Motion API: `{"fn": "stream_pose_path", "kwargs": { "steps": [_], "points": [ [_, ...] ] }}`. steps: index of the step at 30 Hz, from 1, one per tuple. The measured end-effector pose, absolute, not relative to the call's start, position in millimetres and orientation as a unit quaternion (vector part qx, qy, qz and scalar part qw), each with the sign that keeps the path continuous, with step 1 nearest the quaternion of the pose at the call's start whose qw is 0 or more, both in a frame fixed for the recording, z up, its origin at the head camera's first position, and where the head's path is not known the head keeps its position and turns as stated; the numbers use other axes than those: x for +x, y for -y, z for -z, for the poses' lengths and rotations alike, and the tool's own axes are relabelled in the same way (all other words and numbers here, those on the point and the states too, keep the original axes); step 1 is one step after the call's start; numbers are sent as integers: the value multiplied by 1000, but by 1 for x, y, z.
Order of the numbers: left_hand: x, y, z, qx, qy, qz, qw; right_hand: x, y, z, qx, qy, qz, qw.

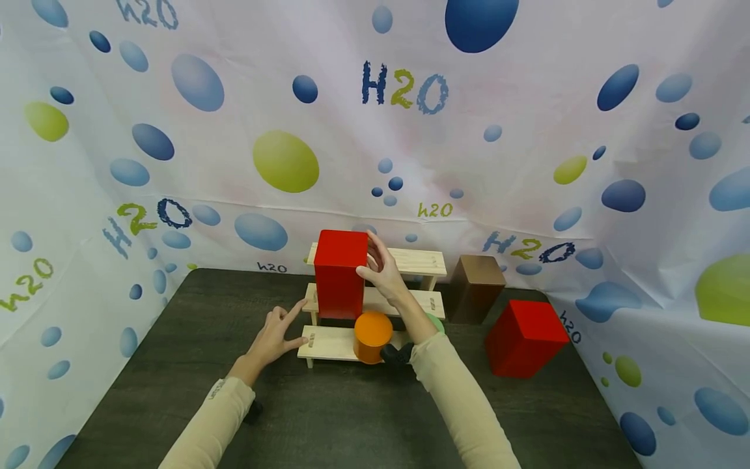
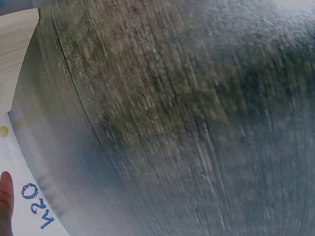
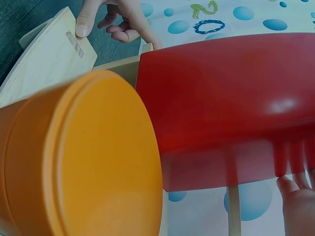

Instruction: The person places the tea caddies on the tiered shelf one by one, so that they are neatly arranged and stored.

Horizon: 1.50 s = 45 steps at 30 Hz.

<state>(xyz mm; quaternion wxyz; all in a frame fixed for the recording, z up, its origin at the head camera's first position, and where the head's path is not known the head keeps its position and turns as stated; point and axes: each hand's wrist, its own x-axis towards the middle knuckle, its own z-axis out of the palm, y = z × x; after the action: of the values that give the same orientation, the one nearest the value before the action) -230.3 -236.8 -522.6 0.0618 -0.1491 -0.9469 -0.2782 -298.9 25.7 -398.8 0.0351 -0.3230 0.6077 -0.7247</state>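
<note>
A tall red box (image 1: 340, 286) stands upright on the middle step of a three-tier wooden stand (image 1: 334, 343). The fingertips of my right hand (image 1: 383, 270) touch its right side, the thumb near the front edge; the right wrist view shows them along the red face (image 3: 211, 98). My left hand (image 1: 272, 335) is at the stand's left end, thumb at the lowest step and index finger at the middle one. An orange cylinder (image 1: 373, 335) sits on the lowest step, large in the right wrist view. A green round object (image 1: 435, 323) is mostly hidden behind my right forearm.
Right of the stand, a brown box (image 1: 477, 290) stands near the back edge of the dark table (image 1: 328, 417). A second red box (image 1: 524, 339) is nearer the right edge. A printed white curtain (image 1: 346, 143) hangs behind and along both sides.
</note>
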Motion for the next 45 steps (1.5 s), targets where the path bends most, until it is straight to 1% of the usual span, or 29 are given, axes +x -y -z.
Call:
{"fn": "stream_pose_path", "kwargs": {
  "steps": [9, 20, 24, 29, 32, 40, 45],
  "points": [
    [-230, 237, 523, -141, 949, 277, 58, -297, -24, 397, -316, -626, 712, 28],
    [-229, 234, 522, -145, 950, 270, 56, -297, -33, 396, -304, -636, 707, 57],
    [-228, 234, 522, -148, 948, 274, 59, -294, -38, 397, -308, -626, 715, 41],
    [-228, 236, 523, -144, 950, 270, 61, -289, -49, 403, -329, -614, 718, -2],
    [-229, 236, 523, -143, 950, 270, 64, -286, -55, 404, -325, -613, 720, -18],
    [-230, 235, 522, -141, 952, 267, 55, -267, -82, 403, -280, -601, 749, -7],
    [-230, 235, 520, -139, 952, 270, 48, -254, -99, 404, -275, -607, 745, -22]
  ]
}}
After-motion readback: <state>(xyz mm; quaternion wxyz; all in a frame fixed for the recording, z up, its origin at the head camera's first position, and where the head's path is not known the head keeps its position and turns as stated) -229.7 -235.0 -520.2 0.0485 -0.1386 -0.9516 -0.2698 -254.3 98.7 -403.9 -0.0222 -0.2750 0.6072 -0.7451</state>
